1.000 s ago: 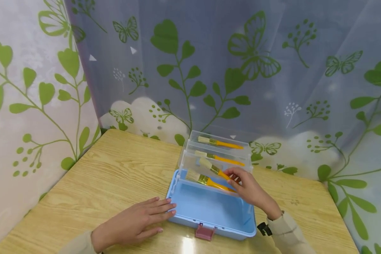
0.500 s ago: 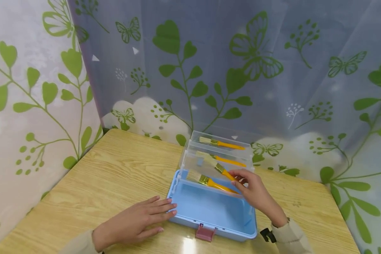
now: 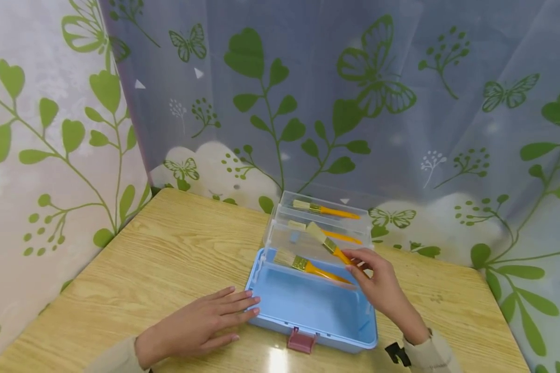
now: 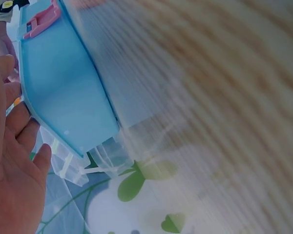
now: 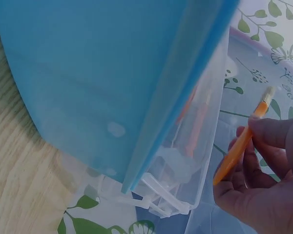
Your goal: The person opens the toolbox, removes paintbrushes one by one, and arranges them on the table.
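Observation:
A flat paintbrush (image 3: 338, 252) with an orange handle and pale bristles is pinched between the thumb and fingers of my right hand (image 3: 380, 282), raised over the clear trays. In the right wrist view the same paintbrush (image 5: 240, 148) shows edge-on, its bristles pointing away. My left hand (image 3: 203, 321) lies with fingers extended, fingertips at the left rim of the blue box (image 3: 303, 305). The left wrist view shows those fingers (image 4: 27, 134) along the box's side. A wider paintbrush (image 3: 308, 267) lies in the nearest clear tray, below the held one.
Farther back, stepped clear trays (image 3: 280, 235) hold one more brush (image 3: 338, 237) in the middle level and another brush (image 3: 331, 211) at the top. A pink latch (image 3: 301, 342) hangs at the box's front. The wooden table (image 3: 200, 243) meets a patterned curtain (image 3: 308, 129) behind.
My right hand has shifted right and slightly toward me, carrying the paintbrush with it over the trays. My left hand has stayed at the box's left rim.

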Motion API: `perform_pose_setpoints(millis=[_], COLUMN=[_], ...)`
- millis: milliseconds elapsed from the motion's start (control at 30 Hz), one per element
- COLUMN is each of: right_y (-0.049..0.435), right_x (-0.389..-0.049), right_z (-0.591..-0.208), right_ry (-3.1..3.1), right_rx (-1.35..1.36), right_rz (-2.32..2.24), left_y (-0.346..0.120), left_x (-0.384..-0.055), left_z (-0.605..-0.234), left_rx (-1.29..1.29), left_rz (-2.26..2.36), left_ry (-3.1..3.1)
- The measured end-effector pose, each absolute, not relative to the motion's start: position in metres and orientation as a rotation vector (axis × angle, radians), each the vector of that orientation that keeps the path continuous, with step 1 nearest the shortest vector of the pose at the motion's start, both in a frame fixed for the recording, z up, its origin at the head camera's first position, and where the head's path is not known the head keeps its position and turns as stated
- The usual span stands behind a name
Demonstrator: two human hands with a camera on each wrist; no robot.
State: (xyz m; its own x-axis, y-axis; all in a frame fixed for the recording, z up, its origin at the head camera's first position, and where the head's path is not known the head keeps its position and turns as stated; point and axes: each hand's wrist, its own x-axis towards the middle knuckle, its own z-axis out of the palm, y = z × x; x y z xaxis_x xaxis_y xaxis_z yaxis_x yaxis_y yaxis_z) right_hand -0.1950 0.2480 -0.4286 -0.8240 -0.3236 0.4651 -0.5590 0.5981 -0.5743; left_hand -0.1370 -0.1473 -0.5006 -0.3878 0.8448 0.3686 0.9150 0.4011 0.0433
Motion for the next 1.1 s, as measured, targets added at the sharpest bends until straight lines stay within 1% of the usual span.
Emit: perform_pose_setpoints(millis=[500, 867, 1100], right_y=[0.262, 0.276, 0.289], right_x=[-0.178, -0.162, -0.151], right_z=[-0.433, -0.44, -0.451], right_ry=[-2.44, -2.41, -2.448], right_rx=[0.599, 0.465, 0.363], right_rz=[1.067, 1.139, 1.157], left_y=[-0.147, -0.146, -0.147], left_x=[-0.136, -0.137, -0.139], left_z=[-0.499, -0.499, -0.502], left_rx=[-1.524, -1.518, -1.532], left_rz=[-0.372, -0.415, -0.414], left_ry=[-2.397, -2.38, -2.321])
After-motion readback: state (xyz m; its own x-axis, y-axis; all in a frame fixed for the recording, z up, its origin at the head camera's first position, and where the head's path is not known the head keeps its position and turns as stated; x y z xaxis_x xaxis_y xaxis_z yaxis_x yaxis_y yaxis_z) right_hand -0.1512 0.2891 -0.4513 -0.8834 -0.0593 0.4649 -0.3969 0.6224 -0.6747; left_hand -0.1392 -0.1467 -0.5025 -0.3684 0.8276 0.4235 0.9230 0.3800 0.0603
